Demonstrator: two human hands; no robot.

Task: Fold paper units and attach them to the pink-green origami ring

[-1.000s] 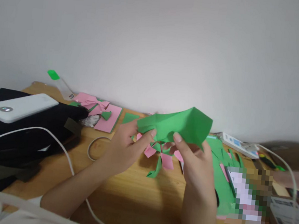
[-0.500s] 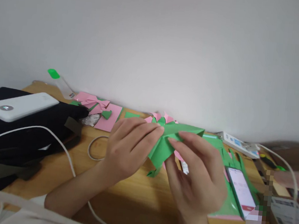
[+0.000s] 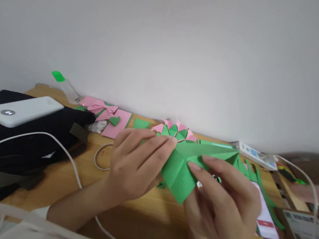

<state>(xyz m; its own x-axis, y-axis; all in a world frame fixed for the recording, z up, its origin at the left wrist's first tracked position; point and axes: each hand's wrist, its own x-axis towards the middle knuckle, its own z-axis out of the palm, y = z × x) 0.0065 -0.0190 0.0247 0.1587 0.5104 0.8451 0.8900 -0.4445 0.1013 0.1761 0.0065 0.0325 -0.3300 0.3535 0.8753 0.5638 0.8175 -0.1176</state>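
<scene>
A folded sheet of green paper (image 3: 181, 174) is held up above the wooden table between both hands. My left hand (image 3: 137, 162) pinches its left side, with the fingers pressed together and the thumb hidden behind. My right hand (image 3: 222, 200) grips the lower right part, index and middle fingertips on the front face, thumb behind it. Creases run across the paper, one corner pointing down and a long flap stretching right. Just behind it on the table lies a pink and green folded-paper flower (image 3: 175, 130).
Pink paper pieces (image 3: 122, 121) and a roll of tape (image 3: 102, 156) lie to the left. A white power bank (image 3: 22, 110) rests on a black bag (image 3: 32, 152), its cable looping forward. On the right are a phone (image 3: 267, 216), a power strip (image 3: 254, 155) and green paper scraps.
My right hand has moved right and down with the paper's right side. The paper looks more spread out, and more of the flower behind shows. My left hand stays nearly in place.
</scene>
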